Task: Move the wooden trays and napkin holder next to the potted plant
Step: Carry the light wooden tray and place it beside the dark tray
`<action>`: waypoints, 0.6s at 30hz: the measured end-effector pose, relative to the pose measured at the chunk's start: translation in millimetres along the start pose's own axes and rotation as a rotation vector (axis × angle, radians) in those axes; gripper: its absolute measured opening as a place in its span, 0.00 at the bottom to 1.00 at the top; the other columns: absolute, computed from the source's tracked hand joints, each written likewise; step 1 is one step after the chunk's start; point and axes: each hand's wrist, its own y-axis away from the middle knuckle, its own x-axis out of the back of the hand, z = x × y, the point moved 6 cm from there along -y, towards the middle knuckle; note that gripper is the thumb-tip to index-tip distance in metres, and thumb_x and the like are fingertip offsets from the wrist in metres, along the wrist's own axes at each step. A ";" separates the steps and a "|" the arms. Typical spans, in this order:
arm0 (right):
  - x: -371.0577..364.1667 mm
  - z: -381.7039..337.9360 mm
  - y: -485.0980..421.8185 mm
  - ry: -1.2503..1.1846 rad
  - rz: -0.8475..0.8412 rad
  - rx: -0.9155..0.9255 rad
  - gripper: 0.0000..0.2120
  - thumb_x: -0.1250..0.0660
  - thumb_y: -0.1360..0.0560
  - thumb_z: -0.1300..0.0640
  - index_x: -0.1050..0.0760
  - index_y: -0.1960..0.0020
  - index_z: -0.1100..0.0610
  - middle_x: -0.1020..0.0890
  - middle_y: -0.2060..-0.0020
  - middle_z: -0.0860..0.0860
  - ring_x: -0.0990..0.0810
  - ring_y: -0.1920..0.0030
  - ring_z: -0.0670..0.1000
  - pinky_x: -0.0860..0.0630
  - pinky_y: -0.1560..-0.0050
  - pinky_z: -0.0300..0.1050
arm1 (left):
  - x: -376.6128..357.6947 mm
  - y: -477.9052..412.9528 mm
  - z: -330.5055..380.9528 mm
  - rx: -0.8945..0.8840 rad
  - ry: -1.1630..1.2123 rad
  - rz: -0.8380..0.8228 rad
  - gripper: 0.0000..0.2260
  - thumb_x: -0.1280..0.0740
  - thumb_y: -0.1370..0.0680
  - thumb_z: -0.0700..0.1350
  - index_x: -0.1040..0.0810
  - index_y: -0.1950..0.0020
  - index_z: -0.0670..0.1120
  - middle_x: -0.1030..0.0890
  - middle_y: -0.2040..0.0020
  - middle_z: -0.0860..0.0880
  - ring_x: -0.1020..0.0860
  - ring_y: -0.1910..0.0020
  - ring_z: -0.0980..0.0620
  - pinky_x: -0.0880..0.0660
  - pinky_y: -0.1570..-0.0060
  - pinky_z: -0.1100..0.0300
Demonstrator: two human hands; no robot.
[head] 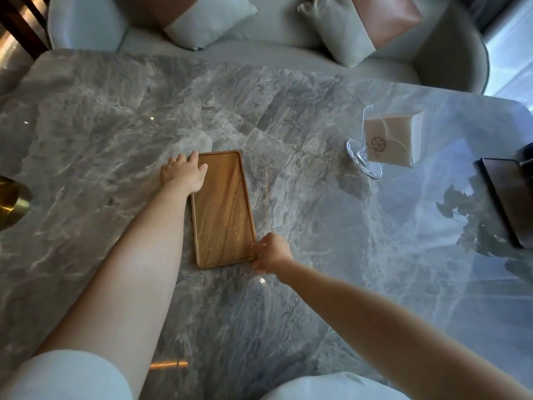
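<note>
Gripping: right hand (271,252) curls its fingers onto the near right corner of the wooden tray (222,209), pinching the rim there; whether the grasp is firm I cannot tell.
Left hand: left hand (184,174) lies on the far left corner of the same tray, fingers loosely spread over the rim, thumb on the inner floor, pressing rather than clamping.
Tray position: flat on the marble bench (115,134), roughly at its middle, long side running away from the person; only one tray shows.
Step in hand: likely securing the tray at opposite corners ahead of lifting or sliding it rightward.
Risk, grip: holding diagonal corners could let the tray twist or tip if one hand lifts first; the shallow rim gives little to hold.
Risk, surface: the bench looks polished, so a pushed tray may skid further than meant.
Open room: bare marble lies all around the tray, with a wide clear stretch to its right.
Napkin holder: clear napkin holder (386,140) stands upright, well apart from the tray, further away on the right, with napkins inside.
Risk, path: a sweep rightward could clip the holder, which looks light and easy to topple.
Dark object: a dark flat thing (507,197) sits at the right edge; a leafy reflection beside it suggests the plant is near, though the plant itself is out of view.
Far edge: cushioned seating (288,33) lines the bench's far side.
</note>
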 end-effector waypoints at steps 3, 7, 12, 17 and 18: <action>-4.8 3.0 -1.6 -0.033 -0.020 -0.045 0.14 0.39 0.24 0.60 0.33 0.68 0.58 0.21 0.65 0.60 0.21 0.72 0.55 0.20 0.66 0.47 | 1.2 -3.3 3.5 -0.003 0.041 0.000 0.24 0.52 0.19 0.54 0.42 0.26 0.45 0.35 0.28 0.38 0.36 0.30 0.39 0.37 0.34 0.46; -3.2 7.4 -1.1 -0.083 -0.016 -0.084 0.14 0.40 0.24 0.61 0.33 0.69 0.59 0.26 0.72 0.56 0.30 0.89 0.45 0.34 0.85 0.32 | 2.5 -8.7 5.2 0.019 0.110 -0.006 0.22 0.50 0.19 0.54 0.37 0.31 0.42 0.30 0.32 0.36 0.33 0.33 0.37 0.33 0.39 0.45; 2.3 12.1 -0.2 -0.124 -0.008 -0.110 0.14 0.40 0.24 0.63 0.34 0.68 0.59 0.24 0.71 0.57 0.25 0.81 0.50 0.24 0.75 0.42 | -0.5 -10.2 0.8 0.097 0.155 -0.022 0.21 0.50 0.20 0.55 0.39 0.33 0.41 0.28 0.36 0.34 0.29 0.37 0.35 0.31 0.42 0.46; 17.9 16.1 1.7 -0.099 0.036 -0.067 0.14 0.41 0.24 0.63 0.33 0.69 0.58 0.24 0.71 0.56 0.25 0.78 0.50 0.23 0.72 0.42 | -1.1 -0.1 -2.0 0.149 0.237 -0.037 0.22 0.50 0.19 0.54 0.41 0.32 0.41 0.27 0.37 0.33 0.28 0.39 0.34 0.30 0.45 0.47; 22.7 15.6 1.6 -0.073 0.051 -0.045 0.15 0.41 0.24 0.63 0.32 0.69 0.58 0.23 0.71 0.56 0.25 0.78 0.50 0.23 0.73 0.41 | 0.5 2.9 -2.6 0.161 0.253 -0.032 0.22 0.50 0.19 0.54 0.41 0.31 0.41 0.27 0.37 0.33 0.28 0.39 0.34 0.30 0.45 0.47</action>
